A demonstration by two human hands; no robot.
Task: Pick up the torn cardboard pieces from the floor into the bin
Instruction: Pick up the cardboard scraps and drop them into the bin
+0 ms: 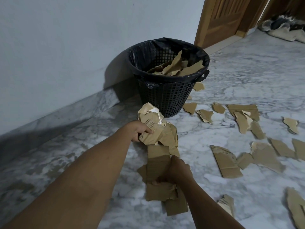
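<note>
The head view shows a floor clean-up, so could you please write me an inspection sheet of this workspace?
Surface: marble floor, grey and white.
Job's things: black mesh bin, lined, partly filled with cardboard scraps; many torn pieces lie on the floor to its right.
Clutter: nothing seen beyond the cardboard.
Grips: left hand holds a crumpled bundle near the bin; right hand grips flat pieces.
Cables: nothing seen.
Surroundings: plain wall behind the bin; wooden door; heap of cloth past the doorway.
</note>
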